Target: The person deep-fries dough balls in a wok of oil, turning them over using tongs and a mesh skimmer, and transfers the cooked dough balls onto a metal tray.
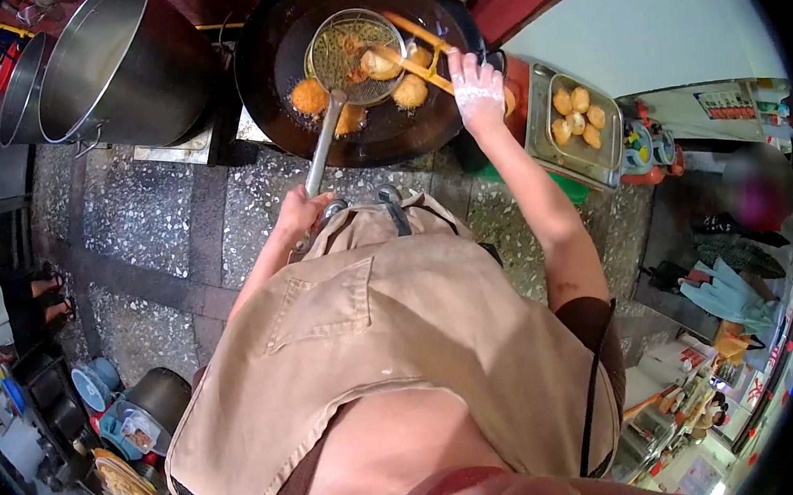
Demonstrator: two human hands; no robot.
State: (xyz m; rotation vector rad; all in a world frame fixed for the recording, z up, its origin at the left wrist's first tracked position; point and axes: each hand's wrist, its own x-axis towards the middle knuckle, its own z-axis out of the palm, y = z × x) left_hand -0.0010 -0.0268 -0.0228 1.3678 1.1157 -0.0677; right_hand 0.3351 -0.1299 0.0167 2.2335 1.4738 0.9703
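My left hand [299, 211] is closed around the long metal handle of a mesh skimmer [324, 142], whose round basket is over the dark wok [263, 66]. Flour-like white powder coats the back of my right hand [479, 87]. It grips a pair of wooden tongs [439, 82], their two arms reaching over the wok. A golden fried piece [379, 64] lies at the skimmer's basket beside the lower tong arm. Around the basket several more browned pieces, including a round one [309, 96] and another [410, 93], sit in the wok.
Right of the wok, a metal tray [543, 145] holds several golden fried pieces [580, 99]. Large steel pots [132, 82] stand on the left. Basins and cookware [160, 400] crowd the lower left. Another person's legs [47, 299] show at the left edge.
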